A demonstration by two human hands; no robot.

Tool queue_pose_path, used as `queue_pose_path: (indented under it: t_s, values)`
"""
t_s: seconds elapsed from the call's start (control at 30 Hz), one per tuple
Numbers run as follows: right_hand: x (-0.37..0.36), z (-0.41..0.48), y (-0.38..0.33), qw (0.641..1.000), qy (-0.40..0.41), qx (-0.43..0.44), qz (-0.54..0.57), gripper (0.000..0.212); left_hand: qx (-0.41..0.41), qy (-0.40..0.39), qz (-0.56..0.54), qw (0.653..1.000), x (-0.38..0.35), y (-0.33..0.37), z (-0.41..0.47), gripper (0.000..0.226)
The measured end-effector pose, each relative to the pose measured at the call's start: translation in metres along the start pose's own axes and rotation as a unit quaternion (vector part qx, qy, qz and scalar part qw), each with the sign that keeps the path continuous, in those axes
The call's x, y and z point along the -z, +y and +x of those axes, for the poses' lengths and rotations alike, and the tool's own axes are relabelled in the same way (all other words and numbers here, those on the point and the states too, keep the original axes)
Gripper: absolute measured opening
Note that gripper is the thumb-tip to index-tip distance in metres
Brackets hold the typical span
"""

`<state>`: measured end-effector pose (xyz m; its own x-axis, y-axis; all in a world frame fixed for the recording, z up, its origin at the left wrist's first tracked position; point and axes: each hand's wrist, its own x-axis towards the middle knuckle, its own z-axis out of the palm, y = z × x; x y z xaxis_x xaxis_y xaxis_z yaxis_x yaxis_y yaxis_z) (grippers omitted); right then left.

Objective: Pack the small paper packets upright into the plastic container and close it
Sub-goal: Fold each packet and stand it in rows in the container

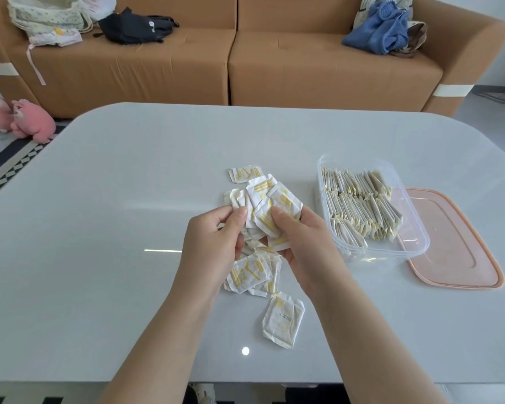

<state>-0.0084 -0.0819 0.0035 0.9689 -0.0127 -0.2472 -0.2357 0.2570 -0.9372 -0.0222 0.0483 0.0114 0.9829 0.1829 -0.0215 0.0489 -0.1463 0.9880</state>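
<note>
Left hand [213, 237] and right hand [301, 240] around bunched packets [263, 193], container [420, 243] alongside

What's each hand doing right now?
Left hand: pinches the bunch of packets at its left side.
Right hand: grips the same packets, thumb on top.

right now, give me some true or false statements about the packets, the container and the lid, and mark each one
1. The lid is on the plastic container. False: it lies beside it on the table.
2. The container holds upright packets in rows. True.
3. The right grip is empty. False: it holds a bundle of packets.
4. Some loose packets lie on the table. True.
</note>
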Motion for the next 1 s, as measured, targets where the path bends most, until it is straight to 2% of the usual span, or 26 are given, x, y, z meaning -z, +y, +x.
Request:
queue_pose_path:
  t_s: [0.2,0.47,0.53,0.63,0.7,0.77,0.83,1.0]
  values:
    - [-0.002,-0.005,-0.005,0.994,-0.061,0.023,-0.083,0.02,0.012,-0.015,-0.012,1.0,0.002,-0.004,0.003,0.032]
    - [0.008,-0.005,-0.008,0.96,-0.056,0.017,-0.275,0.014,0.02,0.043,-0.001,0.999,0.01,-0.002,0.007,0.034]
    - [0.013,-0.002,-0.008,0.966,-0.03,0.031,-0.256,0.007,0.013,0.061,0.002,0.998,0.014,-0.003,0.009,0.034]
    - [0.019,0.0,-0.009,0.988,-0.017,0.034,-0.152,0.016,0.008,0.069,0.038,0.997,0.021,-0.004,0.011,0.033]
    - [0.021,0.001,-0.009,0.998,-0.04,0.021,-0.047,0.025,0.015,0.04,0.062,0.997,0.021,-0.005,0.01,0.033]
    - [0.02,0.001,-0.009,0.998,-0.063,0.013,-0.001,0.022,0.02,-0.005,0.067,0.998,0.017,-0.005,0.007,0.033]
    - [0.017,0.0,-0.007,0.997,-0.068,0.018,-0.022,0.017,0.012,-0.035,0.075,0.996,0.012,-0.004,0.004,0.034]
    - [0.011,0.004,0.0,0.988,-0.013,0.032,-0.149,0.017,-0.01,-0.049,0.076,0.996,0.007,-0.004,0.004,0.034]
